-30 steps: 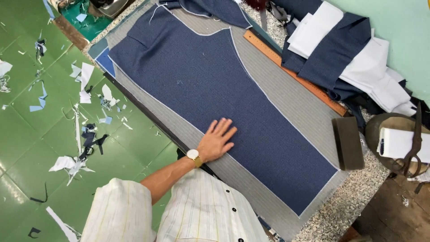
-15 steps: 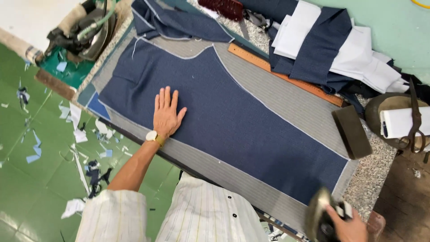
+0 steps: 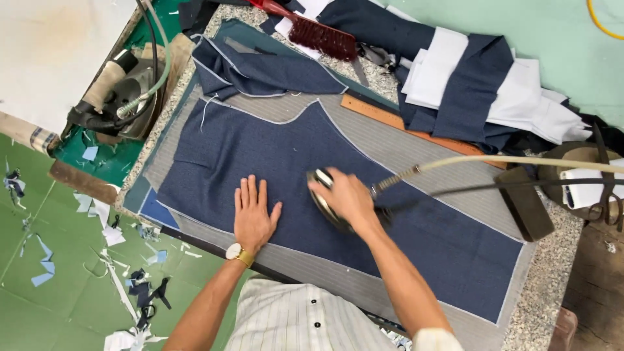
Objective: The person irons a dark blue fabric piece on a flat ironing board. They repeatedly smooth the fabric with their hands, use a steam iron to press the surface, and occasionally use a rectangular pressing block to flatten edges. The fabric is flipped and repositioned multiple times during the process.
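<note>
While the left hand [image 3: 253, 218] lies flat, fingers [image 3: 253, 193] spread and extended, on the dark blue cut fabric panel [image 3: 286, 162], the right hand [image 3: 344, 195] is clenched around the handle of a metal steam iron [image 3: 328, 208] resting on the same panel just beside it. Panel lies on grey striped cloth [image 3: 422, 156] covering the speckled stone table [image 3: 552, 273]. Nearby: iron's beige hose [image 3: 520, 160], orange wooden ruler [image 3: 390, 120], red bristle brush [image 3: 318, 34], second iron [image 3: 127, 91] at far left edge.

Left hand [image 3: 253, 218] flat, fingers [image 3: 252, 190] spread — right hand [image 3: 344, 195] clenched, arm outstretched
</note>
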